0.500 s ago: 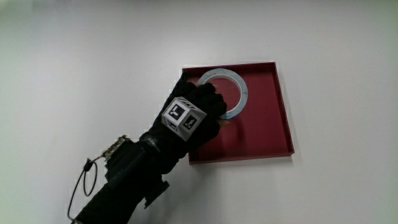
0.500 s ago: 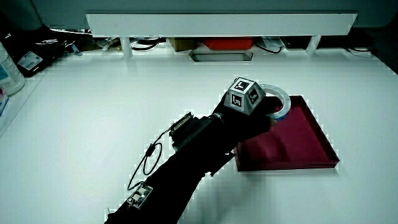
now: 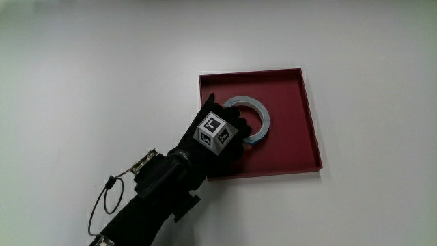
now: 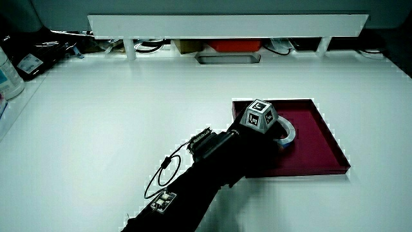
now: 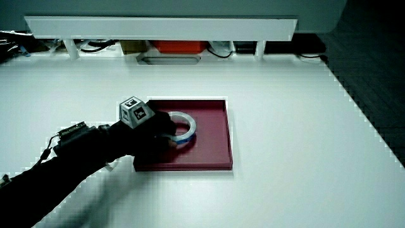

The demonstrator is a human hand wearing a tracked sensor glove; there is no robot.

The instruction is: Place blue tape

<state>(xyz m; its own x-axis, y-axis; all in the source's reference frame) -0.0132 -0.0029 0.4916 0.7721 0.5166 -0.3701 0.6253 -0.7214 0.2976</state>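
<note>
Tape first, from the main view: the blue tape (image 3: 249, 120) now lies flat on the floor of the red tray (image 3: 300, 116), near the tray's middle, where half a second ago it sat closer to the tray's rim farthest from the person. We see the hand (image 3: 220, 134) drawn a little toward the person with it, over the tray's near corner, and its fingers cover the part of the ring nearest the wrist. We judge they are still on the roll, though the contact itself is hidden under the glove. The patterned cube (image 3: 213, 132) rides on the back of the hand.

In a side view the tape (image 4: 286, 133) rests low on the tray floor (image 4: 322, 138) beside the hand (image 4: 261, 135); earlier it stood raised and tilted above the tray edge. We take that to mean the lowering is done and only letting go remains.

In a side view from another angle the tape (image 5: 183, 125) lies level inside the tray (image 5: 215, 142), with the hand (image 5: 152, 130) closed over its nearer arc.

As for which way it points: a ring has no long axis to speak of. Its hole faces straight up from the white counter (image 3: 82, 82), and its flat side is down on the tray.
</note>
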